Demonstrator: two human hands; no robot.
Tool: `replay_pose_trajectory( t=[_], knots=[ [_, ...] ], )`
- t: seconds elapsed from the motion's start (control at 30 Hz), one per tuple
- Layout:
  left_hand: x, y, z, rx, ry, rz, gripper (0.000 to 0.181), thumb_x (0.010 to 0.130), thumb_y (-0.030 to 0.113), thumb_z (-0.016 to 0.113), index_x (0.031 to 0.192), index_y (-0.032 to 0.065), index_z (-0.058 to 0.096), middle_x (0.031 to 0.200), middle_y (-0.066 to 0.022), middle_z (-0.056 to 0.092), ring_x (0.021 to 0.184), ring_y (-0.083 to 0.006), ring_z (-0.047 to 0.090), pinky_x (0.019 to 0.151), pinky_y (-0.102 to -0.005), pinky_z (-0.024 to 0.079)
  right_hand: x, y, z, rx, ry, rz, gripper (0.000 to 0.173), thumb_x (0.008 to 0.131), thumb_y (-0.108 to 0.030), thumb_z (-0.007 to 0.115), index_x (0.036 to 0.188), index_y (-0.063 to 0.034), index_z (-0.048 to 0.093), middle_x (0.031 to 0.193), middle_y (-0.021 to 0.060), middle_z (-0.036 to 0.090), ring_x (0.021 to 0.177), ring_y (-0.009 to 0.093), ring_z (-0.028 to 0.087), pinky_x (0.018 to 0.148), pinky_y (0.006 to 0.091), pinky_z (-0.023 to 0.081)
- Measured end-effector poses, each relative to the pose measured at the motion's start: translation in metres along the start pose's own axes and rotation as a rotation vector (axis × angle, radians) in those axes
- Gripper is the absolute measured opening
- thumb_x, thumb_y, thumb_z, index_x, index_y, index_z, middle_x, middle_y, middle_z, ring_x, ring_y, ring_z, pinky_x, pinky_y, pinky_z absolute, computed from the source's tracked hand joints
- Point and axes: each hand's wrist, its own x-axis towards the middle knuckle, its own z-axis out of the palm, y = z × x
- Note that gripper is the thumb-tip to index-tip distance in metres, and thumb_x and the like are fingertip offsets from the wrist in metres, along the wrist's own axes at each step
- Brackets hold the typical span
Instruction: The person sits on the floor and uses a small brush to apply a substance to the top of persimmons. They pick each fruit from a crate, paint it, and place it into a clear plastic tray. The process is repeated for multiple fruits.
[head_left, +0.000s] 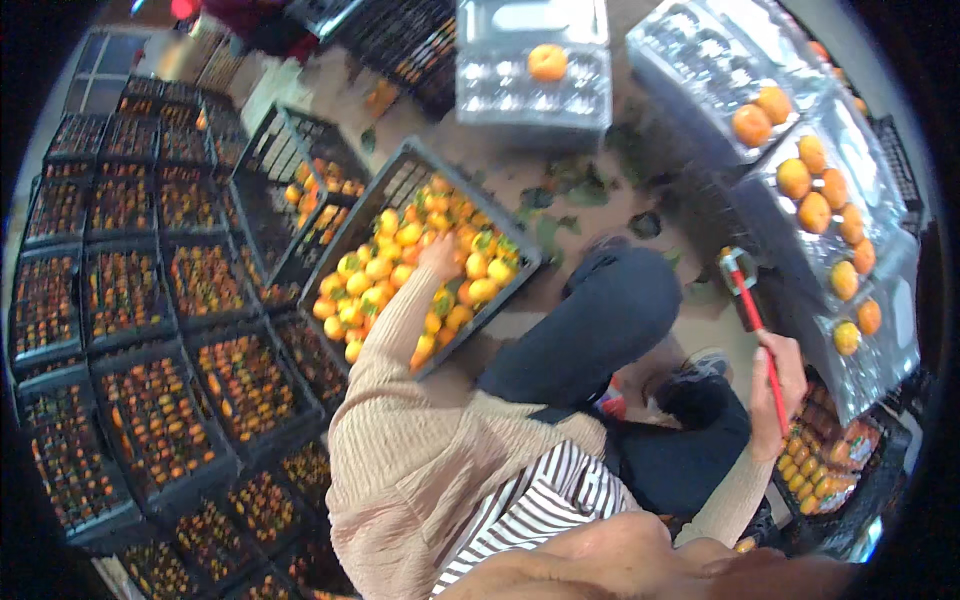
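My left hand (441, 257) reaches into a black plastic crate (360, 201) of orange-yellow persimmons (379, 268), some with green calyxes. Its fingers are among the fruit, and whether they hold one cannot be told. At the right, my right hand (780, 382) is closed around the red handle of a long hand tool (742, 289); its pale, rounded head points up and away from me. Just beyond it are clear plastic trays (810, 289) with several persimmons in some of their hollows. Another clear tray (480, 94), straight ahead, holds one persimmon (547, 62).
Stacked black crates of fruit (161, 240) fill the left side. A tilted crate (259, 176) stands beside the near crate. Green leaves (551, 232) lie on the floor ahead of my bent knee. Packed fruit (814, 472) sits in a crate at the lower right.
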Motion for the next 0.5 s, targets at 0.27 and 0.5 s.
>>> replay_pose_trajectory(
  t=[0.27, 0.5],
  knots=[
    [-0.029, 0.030, -0.065, -1.818, -0.028, -0.013, 0.037, 0.075, 0.006, 0.052, 0.112, 0.0065, 0.047, 0.099, -0.0116, 0.059, 0.088, -0.0283, 0.060, 0.075, -0.0415, 0.053, 0.005, -0.004, -0.002, 0.080, 0.091, -0.103, 0.019, 0.074, 0.004, 0.060, 0.092, -0.0010, 0.063, 0.081, 0.0128, 0.060, 0.070, 0.028, 0.061, 0.062, 0.0336, 0.049],
    [-0.005, 0.186, -0.180, -1.944, -0.630, 0.369, 0.044, 0.080, 0.009, 0.054, 0.124, 0.0018, 0.049, 0.115, -0.0172, 0.058, 0.097, -0.0282, 0.059, 0.083, -0.0372, 0.051, -0.004, -0.005, -0.011, 0.119, 0.130, -0.096, 0.018, 0.073, 0.002, 0.061, 0.090, -0.0018, 0.064, 0.080, 0.0106, 0.060, 0.068, 0.026, 0.062, 0.060, 0.0330, 0.050]
  ],
)
